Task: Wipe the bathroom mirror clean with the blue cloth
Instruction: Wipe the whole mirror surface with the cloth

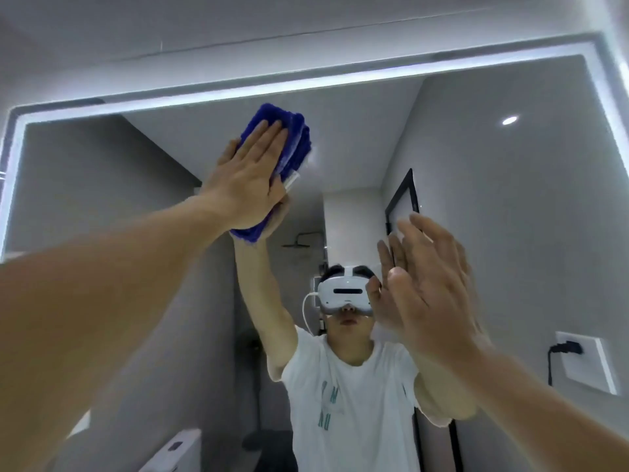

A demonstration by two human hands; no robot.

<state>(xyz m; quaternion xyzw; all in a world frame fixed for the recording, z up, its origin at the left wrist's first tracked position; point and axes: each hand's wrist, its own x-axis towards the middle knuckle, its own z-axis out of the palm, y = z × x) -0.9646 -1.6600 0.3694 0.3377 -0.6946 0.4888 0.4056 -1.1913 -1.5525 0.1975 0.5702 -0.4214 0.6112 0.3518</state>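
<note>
The left hand (248, 178) makes a flat grip, fingers straight, pressing the blue cloth (292, 144) against the mirror (493, 206) just under the mirror's lit top edge. The right hand (432, 294), spread and holding nothing, is raised close to the mirror's lower middle.
</note>
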